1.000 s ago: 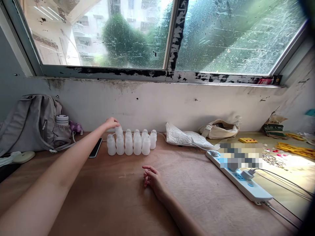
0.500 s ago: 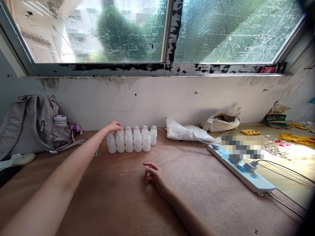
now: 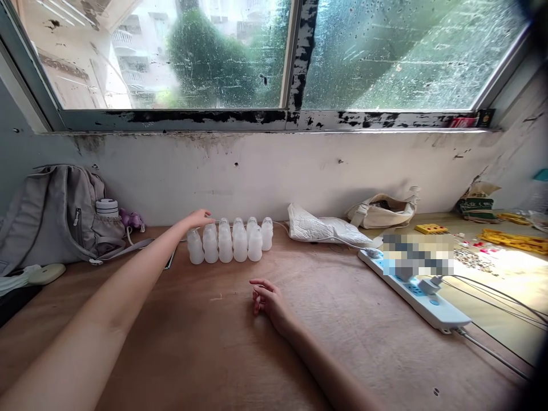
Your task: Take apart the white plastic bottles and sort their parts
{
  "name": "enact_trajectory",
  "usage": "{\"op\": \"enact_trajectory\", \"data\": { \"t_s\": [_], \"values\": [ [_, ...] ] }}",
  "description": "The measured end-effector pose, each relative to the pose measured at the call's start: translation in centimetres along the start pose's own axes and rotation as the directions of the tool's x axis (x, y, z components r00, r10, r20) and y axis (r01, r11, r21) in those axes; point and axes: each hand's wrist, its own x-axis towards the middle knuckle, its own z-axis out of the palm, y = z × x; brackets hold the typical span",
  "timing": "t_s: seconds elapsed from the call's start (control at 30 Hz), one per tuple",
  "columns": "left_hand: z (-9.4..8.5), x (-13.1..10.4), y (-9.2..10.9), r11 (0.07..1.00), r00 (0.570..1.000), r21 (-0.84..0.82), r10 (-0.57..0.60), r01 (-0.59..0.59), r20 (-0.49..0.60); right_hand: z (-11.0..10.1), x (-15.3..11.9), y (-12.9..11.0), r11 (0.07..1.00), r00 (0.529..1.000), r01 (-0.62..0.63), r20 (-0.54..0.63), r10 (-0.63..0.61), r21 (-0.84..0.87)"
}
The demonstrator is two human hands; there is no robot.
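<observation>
A: Where do the frosted white, plastic-looking bottles stand?

B: Upright on the brown wooden tabletop, between ten and eleven o'clock from the right hand, in two close ranks.

A: And the left hand?

B: At ten o'clock from the right, just above the ranks' left end. Its fingers are extended and slightly parted, with nothing visible between them; contact with a bottle cannot be told.

A: The right?

B: Loosely curled, index finger extended, holding nothing visible, near the tabletop. (Note the black phone, partly hidden by the left forearm.)

A: How complete is the arrangement?

B: The front rank shows five. At least four stand behind; near the left hand, overlap obscures the count. By judgement, the grouping is well advanced; whether any bottle remains to be added cannot be determined.

A: Surroundings?

B: A silvery-white quilted pouch lies toward one o'clock, a long white power strip at three.
</observation>
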Motion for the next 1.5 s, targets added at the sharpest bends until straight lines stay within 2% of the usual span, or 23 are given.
{"op": "enact_trajectory", "data": {
  "t_s": [0.13, 0.2, 0.27, 0.37, 0.47, 0.53, 0.6, 0.67, 0.73, 0.8, 0.93, 1.03, 1.1, 1.27, 1.5],
  "values": [
    [-2.1, -1.6, 0.3, 0.995, 0.984, -0.001, 0.094, -0.095, -0.150, -0.1, 0.0, 0.0, 1.000, 1.000, 0.012, -0.010, -0.012, 0.002],
    [-2.9, -3.8, 0.0, 0.990, 0.961, -0.005, 0.139, -0.144, -0.239, 0.0, -0.1, 0.0, 1.000, 1.000, 0.018, -0.007, -0.018, -0.007],
    [-2.5, -6.8, -0.7, 0.985, 0.939, -0.007, 0.161, -0.171, -0.303, 0.2, -0.2, 0.0, 0.999, 1.000, 0.031, 0.004, -0.030, -0.030],
    [0.8, -12.6, -2.5, 0.973, 0.928, -0.036, 0.207, -0.229, -0.311, 0.4, -0.3, 0.1, 0.992, 0.997, 0.071, 0.012, -0.070, -0.102],
    [5.9, -18.2, -4.0, 0.940, 0.928, -0.048, 0.323, -0.337, -0.188, 0.3, -0.5, 0.2, 0.955, 0.988, 0.153, 0.009, -0.156, -0.255],
    [8.7, -21.0, -4.3, 0.898, 0.896, -0.018, 0.438, -0.440, -0.067, 0.2, -0.6, 0.2, 0.863, 0.961, 0.258, 0.020, -0.277, -0.435],
    [10.2, -22.6, -4.2, 0.865, 0.865, -0.003, 0.501, -0.501, 0.005, 0.0, -0.9, 0.3, 0.698, 0.911, 0.364, 0.078, -0.406, -0.617],
    [10.4, -22.8, -4.3, 0.851, 0.852, 0.029, 0.524, -0.524, 0.006, 0.0, -1.3, 0.6, 0.539, 0.867, 0.427, 0.161, -0.471, -0.726],
    [9.8, -21.8, -5.4, 0.858, 0.859, 0.098, 0.510, -0.504, -0.052, 0.1, -1.7, 0.8, 0.453, 0.853, 0.450, 0.220, -0.474, -0.769],
    [8.8, -20.0, -7.4, 0.883, 0.877, 0.206, 0.455, -0.422, -0.155, 0.3, -1.9, 1.1, 0.416, 0.851, 0.455, 0.247, -0.463, -0.787],
    [7.3, -16.3, -12.2, 0.904, 0.892, 0.414, 0.270, -0.106, -0.363, 0.1, -1.8, 1.3, 0.399, 0.860, 0.426, 0.226, -0.458, -0.812],
    [6.7, -14.9, -14.4, 0.877, 0.904, 0.480, 0.219, -0.017, -0.368, -0.2, -1.4, 1.3, 0.376, 0.868, 0.388, 0.195, -0.457, -0.841],
    [6.5, -14.7, -14.7, 0.866, 0.913, 0.499, 0.222, -0.023, -0.342, -0.5, -1.1, 1.3, 0.365, 0.874, 0.368, 0.185, -0.450, -0.855],
    [6.5, -14.8, -14.2, 0.856, 0.916, 0.511, 0.261, -0.073, -0.305, -0.8, -0.9, 1.6, 0.350, 0.884, 0.352, 0.185, -0.430, -0.868],
    [6.4, -14.6, -13.9, 0.884, 0.913, 0.467, 0.215, -0.031, -0.346, -0.7, -0.9, 1.8, 0.318, 0.875, 0.373, 0.216, -0.434, -0.872]
  ]
}}
